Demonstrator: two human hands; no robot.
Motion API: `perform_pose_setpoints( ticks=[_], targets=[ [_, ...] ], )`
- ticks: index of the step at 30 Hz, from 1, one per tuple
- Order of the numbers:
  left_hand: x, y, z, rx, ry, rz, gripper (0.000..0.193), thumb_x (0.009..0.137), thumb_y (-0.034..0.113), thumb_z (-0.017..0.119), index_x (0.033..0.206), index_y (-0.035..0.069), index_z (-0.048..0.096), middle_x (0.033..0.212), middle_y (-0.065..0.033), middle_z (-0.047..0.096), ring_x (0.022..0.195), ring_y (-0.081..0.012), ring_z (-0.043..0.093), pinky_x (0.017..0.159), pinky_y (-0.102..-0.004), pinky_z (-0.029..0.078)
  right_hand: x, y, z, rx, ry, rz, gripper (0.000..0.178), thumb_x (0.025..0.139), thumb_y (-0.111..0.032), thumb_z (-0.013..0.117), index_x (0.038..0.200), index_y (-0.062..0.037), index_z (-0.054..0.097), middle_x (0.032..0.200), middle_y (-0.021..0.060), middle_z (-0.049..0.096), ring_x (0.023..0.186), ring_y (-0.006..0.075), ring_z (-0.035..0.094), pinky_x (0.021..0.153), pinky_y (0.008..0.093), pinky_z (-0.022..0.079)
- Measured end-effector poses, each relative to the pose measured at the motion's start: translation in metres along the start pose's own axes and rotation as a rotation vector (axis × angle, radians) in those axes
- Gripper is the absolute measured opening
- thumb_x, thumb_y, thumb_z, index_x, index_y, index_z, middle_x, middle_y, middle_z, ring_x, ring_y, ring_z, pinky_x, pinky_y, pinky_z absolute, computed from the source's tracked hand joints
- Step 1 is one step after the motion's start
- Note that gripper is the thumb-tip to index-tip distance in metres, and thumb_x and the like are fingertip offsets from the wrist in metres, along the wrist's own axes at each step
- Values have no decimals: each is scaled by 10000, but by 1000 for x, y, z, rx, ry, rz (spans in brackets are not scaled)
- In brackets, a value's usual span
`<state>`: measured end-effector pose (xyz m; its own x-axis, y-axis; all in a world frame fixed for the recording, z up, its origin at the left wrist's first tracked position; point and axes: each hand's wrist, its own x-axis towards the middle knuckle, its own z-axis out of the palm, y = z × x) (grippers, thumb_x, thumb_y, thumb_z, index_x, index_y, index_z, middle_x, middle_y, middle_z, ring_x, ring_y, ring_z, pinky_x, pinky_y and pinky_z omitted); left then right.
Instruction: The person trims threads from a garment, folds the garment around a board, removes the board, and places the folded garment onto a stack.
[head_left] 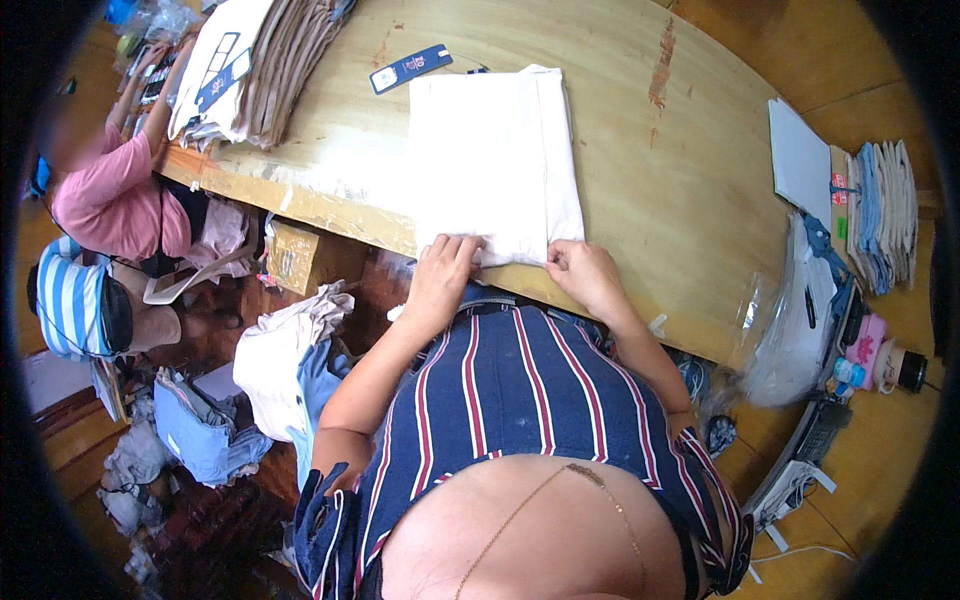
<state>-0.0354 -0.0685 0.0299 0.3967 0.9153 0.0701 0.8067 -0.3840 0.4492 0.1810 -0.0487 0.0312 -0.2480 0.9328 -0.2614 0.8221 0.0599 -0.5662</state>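
Note:
A white folded garment (485, 165) lies flat on the wooden table in front of me, its near edge at the table's edge. Its exact kind cannot be told from the fold. Beyond its far left corner lies a dark blue hang tag (411, 69). My left hand (442, 280) is closed on the near left corner, with the fingers curled over the edge and the thumb hidden. At the near right corner, my right hand (588, 277) pinches the cloth between thumb and fingers.
A tall stack of folded garments (265, 75) stands at the table's far left, near a person in pink (120, 195). On the right are more folded clothes (880, 215) and plastic bags (790, 310). A cardboard box (292, 255) and heaped clothes (275, 365) lie below, left.

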Motion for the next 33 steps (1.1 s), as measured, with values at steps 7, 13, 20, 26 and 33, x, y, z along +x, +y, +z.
perform_pose_setpoints(
  ticks=[7, 13, 20, 26, 33],
  targets=[
    [97, -7, -25, 111, 325, 85, 398, 809, 246, 474, 1183, 115, 442, 1213, -80, 435, 1168, -254, 345, 937, -446, 245, 81, -45, -49, 49, 533, -399, 364, 804, -289, 505, 1090, -64, 505, 1083, 132, 505, 1011, 290, 466, 827, 396, 387],
    [154, -101, 13, 290, 235, -211, 427, 873, 354, 316, 1260, 185, 375, 1363, -10, 263, 1280, -213, 166, 996, -543, 92, 180, -2, 1, -258, 414, -239, 514, 818, -393, 454, 1238, -105, 393, 1353, 60, 260, 1242, 240, 228, 990, 460, 170],
    [169, -126, -31, -67, 388, -577, 424, 621, 248, 718, 944, 3, 593, 1060, -202, 528, 965, -301, 506, 787, -347, 412, 220, 14, -51, -68, 342, 188, 513, 672, -331, 670, 1076, -54, 517, 1183, 140, 410, 1133, 290, 341, 936, 405, 289],
    [203, -153, -39, -275, 254, -681, 363, 511, 201, 788, 728, 7, 571, 749, -128, 613, 651, -230, 585, 603, -325, 454, 252, 34, -61, 200, 214, 64, 401, 614, -278, 719, 873, 6, 603, 836, 177, 595, 804, 299, 568, 757, 361, 441],
    [186, -42, -164, -838, 755, 44, 216, 637, -75, 636, 796, -1, 511, 819, -44, 577, 828, -126, 539, 717, -240, 461, 142, -25, -196, 770, 446, -581, 218, 720, 3, 603, 926, -36, 544, 772, 10, 559, 739, 61, 499, 623, 203, 407]
  ],
)
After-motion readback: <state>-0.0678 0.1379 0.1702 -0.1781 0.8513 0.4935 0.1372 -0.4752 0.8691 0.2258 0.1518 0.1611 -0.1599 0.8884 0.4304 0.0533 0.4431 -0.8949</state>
